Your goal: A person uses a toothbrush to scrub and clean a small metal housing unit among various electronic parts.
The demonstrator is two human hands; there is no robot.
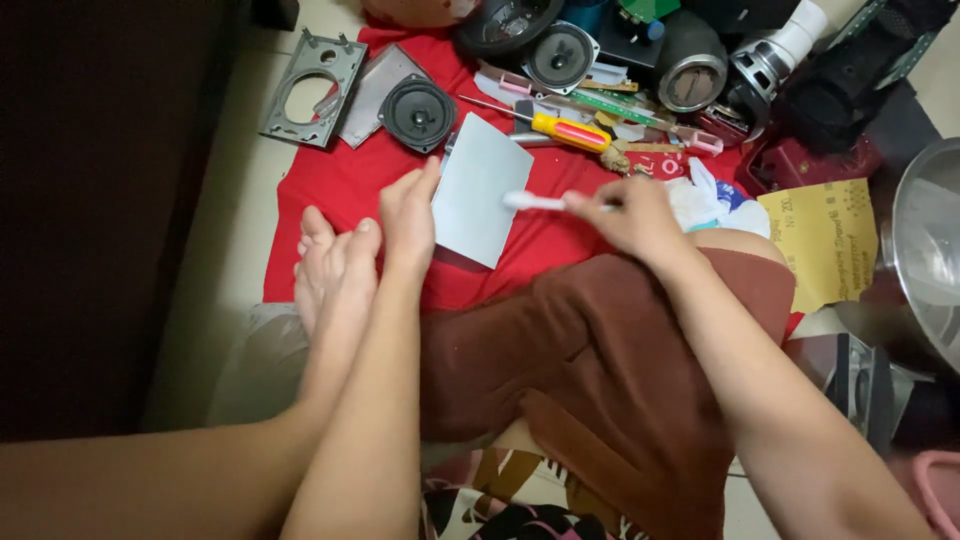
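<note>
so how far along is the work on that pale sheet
Done: loose speakers and a metal frame already lie on the red cloth. In hand: left hand holds the pale sheet, right hand puts a white stick to it. Left: the sheet looks bare; the screwdriver lies unused.

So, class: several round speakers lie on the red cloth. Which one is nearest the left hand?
The small black speaker, just above the left hand and beside the grey metal frame; the others lie farther right.

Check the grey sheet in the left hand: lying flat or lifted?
Lifted and tilted. The left hand pinches the grey sheet by its left edge, casting shadow on the red cloth.
</note>
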